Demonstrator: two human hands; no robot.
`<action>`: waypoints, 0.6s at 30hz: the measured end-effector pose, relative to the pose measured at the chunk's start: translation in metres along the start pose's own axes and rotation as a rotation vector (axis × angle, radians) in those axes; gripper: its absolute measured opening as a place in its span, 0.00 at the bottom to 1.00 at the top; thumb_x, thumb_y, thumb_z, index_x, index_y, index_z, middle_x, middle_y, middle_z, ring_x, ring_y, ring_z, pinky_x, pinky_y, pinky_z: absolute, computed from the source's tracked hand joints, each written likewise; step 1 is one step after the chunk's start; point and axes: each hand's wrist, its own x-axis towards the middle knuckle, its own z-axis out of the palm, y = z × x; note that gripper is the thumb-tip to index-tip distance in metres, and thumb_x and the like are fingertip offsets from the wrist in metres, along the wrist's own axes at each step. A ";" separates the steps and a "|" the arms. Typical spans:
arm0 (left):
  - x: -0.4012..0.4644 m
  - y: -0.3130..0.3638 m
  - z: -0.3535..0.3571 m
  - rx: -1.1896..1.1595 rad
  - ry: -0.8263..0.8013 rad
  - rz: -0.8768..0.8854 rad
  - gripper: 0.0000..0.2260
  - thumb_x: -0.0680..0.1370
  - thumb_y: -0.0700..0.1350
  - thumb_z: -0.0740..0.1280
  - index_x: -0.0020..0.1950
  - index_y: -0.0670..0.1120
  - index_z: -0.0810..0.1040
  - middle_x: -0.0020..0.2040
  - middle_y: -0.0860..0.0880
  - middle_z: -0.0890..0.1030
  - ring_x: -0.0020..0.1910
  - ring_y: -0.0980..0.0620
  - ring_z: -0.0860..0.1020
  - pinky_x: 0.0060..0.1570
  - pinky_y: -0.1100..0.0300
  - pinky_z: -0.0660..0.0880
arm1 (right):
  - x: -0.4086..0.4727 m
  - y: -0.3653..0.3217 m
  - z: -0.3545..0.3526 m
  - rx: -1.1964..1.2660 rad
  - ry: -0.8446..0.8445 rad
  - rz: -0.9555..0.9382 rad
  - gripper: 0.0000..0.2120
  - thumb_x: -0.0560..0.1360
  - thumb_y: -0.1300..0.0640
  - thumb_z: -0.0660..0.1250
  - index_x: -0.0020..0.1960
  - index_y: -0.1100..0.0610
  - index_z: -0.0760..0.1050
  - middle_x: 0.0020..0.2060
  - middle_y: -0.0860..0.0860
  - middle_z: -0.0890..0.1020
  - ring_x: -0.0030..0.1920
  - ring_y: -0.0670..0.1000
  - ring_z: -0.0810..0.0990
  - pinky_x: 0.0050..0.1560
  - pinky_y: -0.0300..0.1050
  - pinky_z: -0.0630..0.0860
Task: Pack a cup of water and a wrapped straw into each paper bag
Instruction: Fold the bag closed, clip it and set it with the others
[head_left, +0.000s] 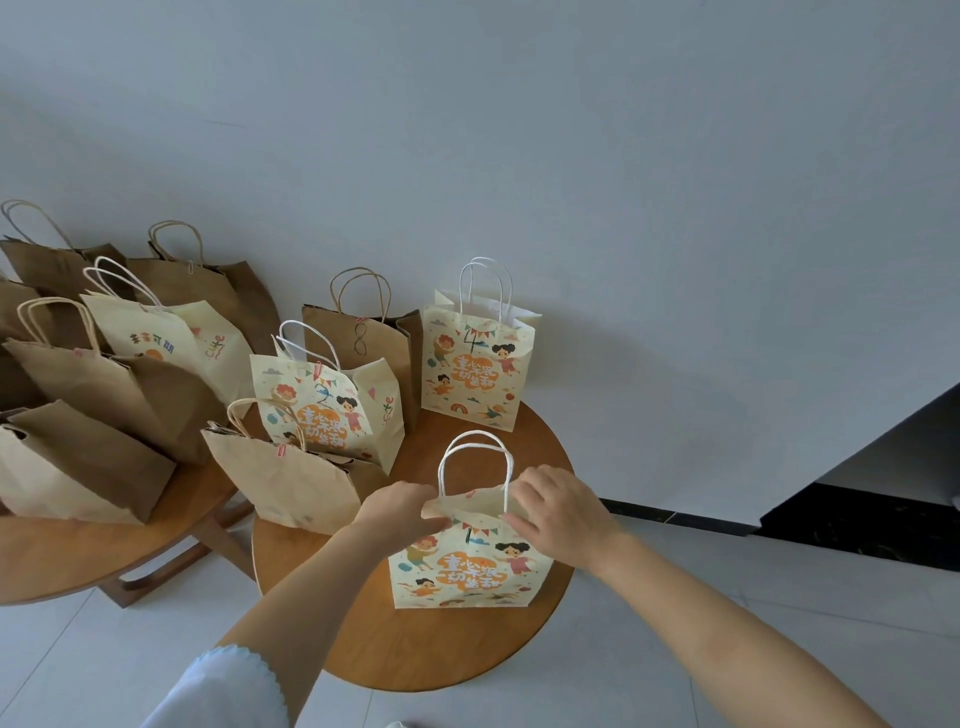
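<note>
Printed bag (467, 566): stands upright on the round table (447, 649), at 6 o'clock of its top.
Left hand (397, 512): pinches the bag's top edge at 9 o'clock.
Right hand (558, 512): fingers curled on the top edge at 3 o'clock.
Other bags (322, 405): from 9 to 12 o'clock, closed with clips.

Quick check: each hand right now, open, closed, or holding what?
Left hand: pinches the top edge of the nearest printed bag.
Right hand: pinches the same bag's top edge on the other side.
</note>
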 end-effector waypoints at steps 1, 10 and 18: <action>0.001 0.001 0.000 -0.004 -0.001 0.007 0.19 0.78 0.55 0.65 0.67 0.49 0.74 0.59 0.51 0.80 0.53 0.53 0.78 0.44 0.64 0.75 | 0.002 -0.005 0.001 0.017 0.003 -0.062 0.09 0.75 0.51 0.65 0.42 0.56 0.77 0.35 0.49 0.78 0.32 0.46 0.76 0.29 0.34 0.72; 0.009 0.001 0.000 0.030 0.025 0.036 0.14 0.78 0.56 0.64 0.56 0.48 0.79 0.41 0.54 0.77 0.39 0.55 0.76 0.37 0.64 0.73 | 0.025 -0.050 0.004 0.185 0.103 0.074 0.12 0.63 0.61 0.79 0.46 0.58 0.83 0.32 0.50 0.77 0.25 0.45 0.73 0.25 0.29 0.68; 0.015 -0.001 0.002 0.021 0.050 0.055 0.16 0.79 0.56 0.63 0.58 0.47 0.79 0.51 0.51 0.81 0.46 0.53 0.78 0.37 0.66 0.71 | 0.042 -0.050 0.019 0.235 -0.087 0.385 0.14 0.73 0.65 0.70 0.59 0.61 0.79 0.52 0.55 0.82 0.52 0.54 0.80 0.50 0.43 0.78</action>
